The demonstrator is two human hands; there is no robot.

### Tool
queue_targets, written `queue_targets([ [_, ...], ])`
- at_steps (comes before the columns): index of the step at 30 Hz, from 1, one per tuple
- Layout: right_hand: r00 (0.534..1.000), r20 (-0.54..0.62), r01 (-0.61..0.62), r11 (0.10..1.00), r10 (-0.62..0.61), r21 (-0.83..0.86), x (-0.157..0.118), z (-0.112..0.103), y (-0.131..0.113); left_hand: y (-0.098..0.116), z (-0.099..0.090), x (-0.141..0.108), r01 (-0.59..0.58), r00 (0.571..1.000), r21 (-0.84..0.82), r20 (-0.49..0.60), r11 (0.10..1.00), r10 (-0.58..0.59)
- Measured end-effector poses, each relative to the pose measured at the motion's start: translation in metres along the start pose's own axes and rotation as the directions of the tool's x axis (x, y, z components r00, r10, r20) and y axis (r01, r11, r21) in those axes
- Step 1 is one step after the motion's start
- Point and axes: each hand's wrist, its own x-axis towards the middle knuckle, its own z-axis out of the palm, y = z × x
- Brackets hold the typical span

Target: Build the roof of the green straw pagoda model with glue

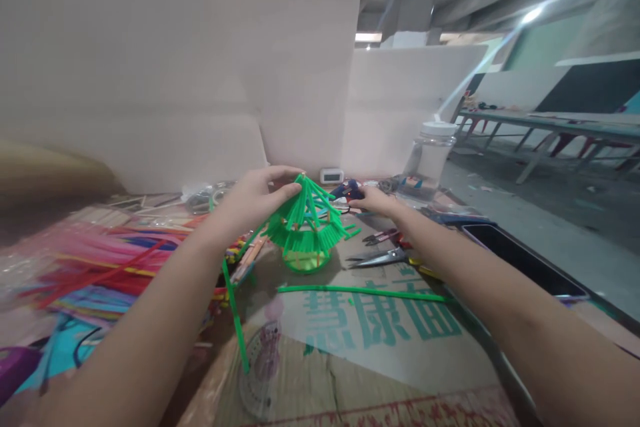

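Note:
A green cone-roofed model [307, 227] made of fuzzy stems stands near the middle of the table on a round, green-rimmed base. My left hand [267, 193] grips the upper left of its roof between thumb and fingers. To the right of the model, my right hand [373, 201] reaches to a dark blue tool [350, 188], its fingers closed around part of it. One green stem [365, 291] lies across the printed sheet in front, and another green stem [235, 320] slants down at the left. Scissors [383, 257] lie just below my right hand.
Colourful stems [110, 253] are heaped at the left. A clear protractor [260, 367] is at the front. A small white digital display [331, 176] and a clear bottle [430, 160] stand at the back. A dark phone [520, 260] lies at the right.

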Motion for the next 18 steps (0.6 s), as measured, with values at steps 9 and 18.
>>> queue_targets([
  [9, 0.985, -0.162, -0.049, 0.994, 0.064, 0.096, -0.009, -0.002, 0.007, 0.003, -0.002, -0.001, -0.005, 1.000, 0.018, 0.010, 1.000, 0.005],
  [18, 0.969, -0.242, 0.134, 0.913, -0.041, 0.384, -0.064, -0.051, -0.015, 0.006, -0.001, -0.004, 0.025, 1.000, 0.076, 0.006, 0.997, -0.025],
])
